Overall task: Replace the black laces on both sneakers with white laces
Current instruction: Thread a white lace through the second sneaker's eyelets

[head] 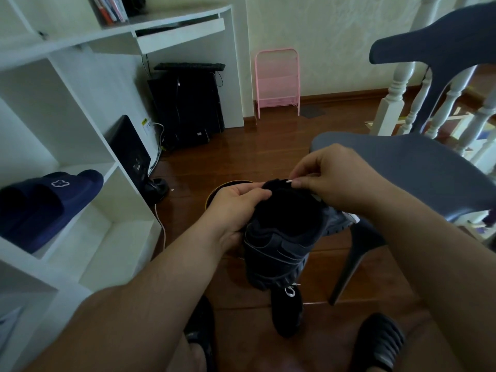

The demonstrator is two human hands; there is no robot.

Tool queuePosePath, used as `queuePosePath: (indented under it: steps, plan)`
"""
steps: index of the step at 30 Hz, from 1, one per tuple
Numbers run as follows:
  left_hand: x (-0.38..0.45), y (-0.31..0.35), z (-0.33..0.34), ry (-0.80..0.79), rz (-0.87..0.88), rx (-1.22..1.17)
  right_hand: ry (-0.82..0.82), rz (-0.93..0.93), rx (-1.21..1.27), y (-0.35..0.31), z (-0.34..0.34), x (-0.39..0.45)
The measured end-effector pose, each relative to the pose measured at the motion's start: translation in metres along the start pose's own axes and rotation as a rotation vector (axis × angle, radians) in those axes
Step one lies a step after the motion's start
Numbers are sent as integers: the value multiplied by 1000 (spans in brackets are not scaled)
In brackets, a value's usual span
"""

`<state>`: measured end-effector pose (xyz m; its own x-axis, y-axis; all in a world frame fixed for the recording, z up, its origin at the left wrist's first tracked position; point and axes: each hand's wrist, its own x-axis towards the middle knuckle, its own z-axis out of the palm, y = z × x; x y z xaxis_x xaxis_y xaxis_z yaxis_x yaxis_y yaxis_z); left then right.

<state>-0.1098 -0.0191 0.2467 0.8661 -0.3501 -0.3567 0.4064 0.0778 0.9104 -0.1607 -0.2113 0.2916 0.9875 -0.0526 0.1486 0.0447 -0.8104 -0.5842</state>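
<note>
Black and dark all over, the sneaker (281,237) is held up in the air between both hands, above the wooden floor (268,146). Its heel points back at the person and its long way runs away from them, toe hidden. The left hand (236,202) grips its side, fingers curled around it. The right hand (330,175) is at the far top edge, where its fingers (300,182) pinch the tip of a white lace (289,181). That tip sits right at the shoe's top, so the right hand is nearer for poking it through. A second dark shoe (287,312) lies on the floor below, and a blue chair (402,167) stands beside them.
</note>
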Motion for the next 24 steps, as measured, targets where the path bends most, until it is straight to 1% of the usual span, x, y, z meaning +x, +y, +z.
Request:
queuePosePath:
  steps: [5,11,15,20,22,24]
  plan:
    - [0,-4,4,-7,4,8,-86,40,-64,-6,5,3]
    - [0,-8,9,-9,19,-10,18,26,-202,-16,17,7]
    - [-2,-9,10,8,99,10,75,55,-255,-21,20,6]
    - [-6,-10,12,65,184,77,65,70,-261,-25,24,5]
    - [-8,-11,12,80,231,135,36,91,-251,-25,24,5]
    - [-9,-13,11,108,321,278,-4,134,-202,-24,23,6]
